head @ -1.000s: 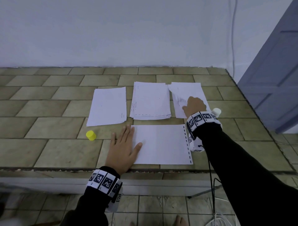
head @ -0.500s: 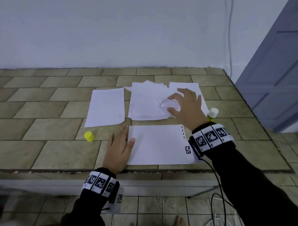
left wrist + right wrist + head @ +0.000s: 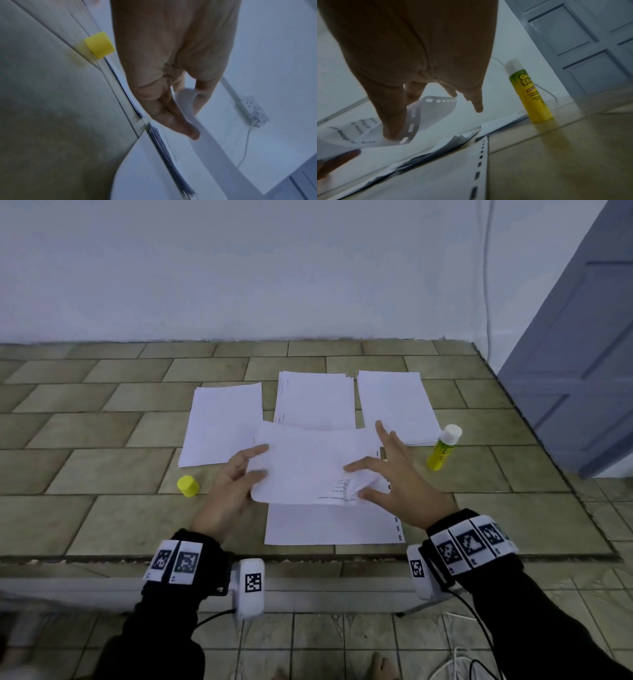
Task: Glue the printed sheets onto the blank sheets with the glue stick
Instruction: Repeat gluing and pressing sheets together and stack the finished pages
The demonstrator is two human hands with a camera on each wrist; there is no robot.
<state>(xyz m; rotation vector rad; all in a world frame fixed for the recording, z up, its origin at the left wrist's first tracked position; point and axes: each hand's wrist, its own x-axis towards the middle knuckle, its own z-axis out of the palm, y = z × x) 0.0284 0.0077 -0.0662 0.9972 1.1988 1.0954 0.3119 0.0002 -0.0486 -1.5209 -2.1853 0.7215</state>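
Note:
A printed sheet (image 3: 308,467) hangs face down just above the blank sheet (image 3: 325,525), which lies at the table's front edge with its punched strip on the right. My left hand (image 3: 255,463) pinches the printed sheet's left edge. The sheet's right end, curled and showing some text, is pinched by my right hand (image 3: 356,481). In the right wrist view the thumb presses the sheet's (image 3: 435,112) punched strip. The glue stick (image 3: 443,448) stands uncapped to the right, apart from both hands. Its yellow cap (image 3: 187,486) sits left of my left hand.
Three paper piles lie behind: left (image 3: 222,422), middle (image 3: 315,398), right (image 3: 397,405). The tiled table (image 3: 102,525) ends close in front and at the right. A grey door (image 3: 582,354) stands beyond the right edge. A power strip (image 3: 254,109) is on the wall.
My right hand took a sheet from the right pile and carried it toward me over the blank sheet. My left hand left the blank sheet and took the sheet's left edge.

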